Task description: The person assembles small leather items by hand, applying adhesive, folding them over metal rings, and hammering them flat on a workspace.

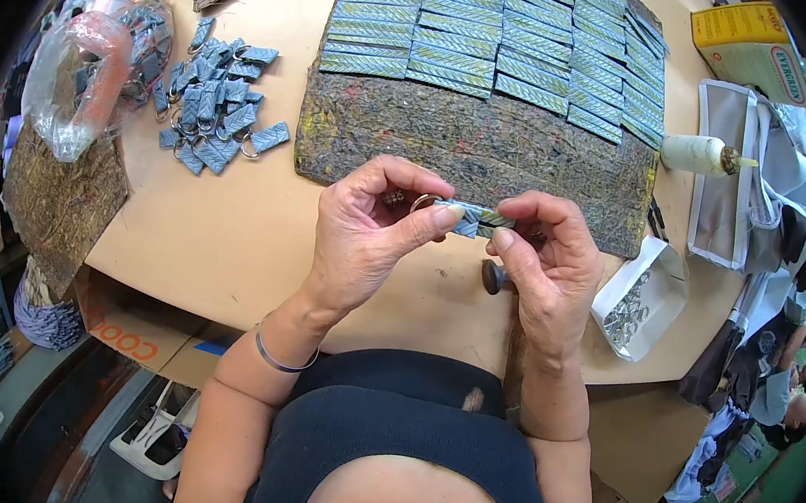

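- Fingers of the left hand are pinched on a metal ring and on one end of a small blue-grey woven strip; the right hand grips the strip's other end between thumb and forefinger.
- Both hands hold the strip in the air, just above the near edge of a dark felt mat on the worktop.
- To do this well, I judge, the ring should stay pinned flat while the strip's end is folded snugly through it — the two halves lined up edge to edge, not skewed.
- One strip and one ring are in hand.
- On the mat's far part lie flat strips in about five columns, roughly fifty or more in all (overlaps prevent an exact count).
- To the left lies a loose heap of finished tabs with rings, perhaps twenty-five.
- One clear plastic bag holds more, uncountable.
- One white paper tray at right holds many spare rings.
- One white glue bottle lies on its side; one small dark knob sits below the hands — its use is unclear.
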`<state>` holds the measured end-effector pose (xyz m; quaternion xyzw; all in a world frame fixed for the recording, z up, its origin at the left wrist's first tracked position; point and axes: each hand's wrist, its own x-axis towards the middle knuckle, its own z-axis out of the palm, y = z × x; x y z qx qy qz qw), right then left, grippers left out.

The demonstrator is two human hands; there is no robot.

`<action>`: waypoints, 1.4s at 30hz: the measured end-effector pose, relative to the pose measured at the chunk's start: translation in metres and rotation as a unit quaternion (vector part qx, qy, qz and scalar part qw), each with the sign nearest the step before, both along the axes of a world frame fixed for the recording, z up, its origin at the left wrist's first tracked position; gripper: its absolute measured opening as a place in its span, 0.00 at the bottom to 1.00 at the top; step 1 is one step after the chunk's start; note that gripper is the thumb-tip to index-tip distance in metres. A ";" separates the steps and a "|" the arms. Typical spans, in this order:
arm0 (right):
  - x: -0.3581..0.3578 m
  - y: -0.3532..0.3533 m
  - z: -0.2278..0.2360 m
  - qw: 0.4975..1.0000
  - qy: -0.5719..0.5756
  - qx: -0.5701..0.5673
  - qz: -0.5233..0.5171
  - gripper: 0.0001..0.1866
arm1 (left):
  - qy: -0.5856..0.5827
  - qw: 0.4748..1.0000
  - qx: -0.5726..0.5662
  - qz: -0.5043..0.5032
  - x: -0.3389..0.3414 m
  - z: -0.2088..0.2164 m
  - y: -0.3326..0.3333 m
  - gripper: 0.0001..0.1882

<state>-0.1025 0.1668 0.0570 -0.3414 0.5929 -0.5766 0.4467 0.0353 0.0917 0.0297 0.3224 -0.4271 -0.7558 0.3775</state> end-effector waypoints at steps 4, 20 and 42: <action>0.000 -0.001 0.000 1.000 -0.004 -0.011 0.005 0.14 | -0.003 1.000 -0.021 0.006 0.000 0.000 0.001 0.08; 0.004 -0.010 -0.010 0.998 0.046 0.022 0.035 0.21 | -0.052 0.997 -0.033 -0.039 -0.003 0.001 0.003 0.08; -0.005 0.011 -0.032 0.875 -0.479 -0.010 0.064 0.16 | -0.044 0.995 -0.077 -0.040 0.000 0.010 0.005 0.10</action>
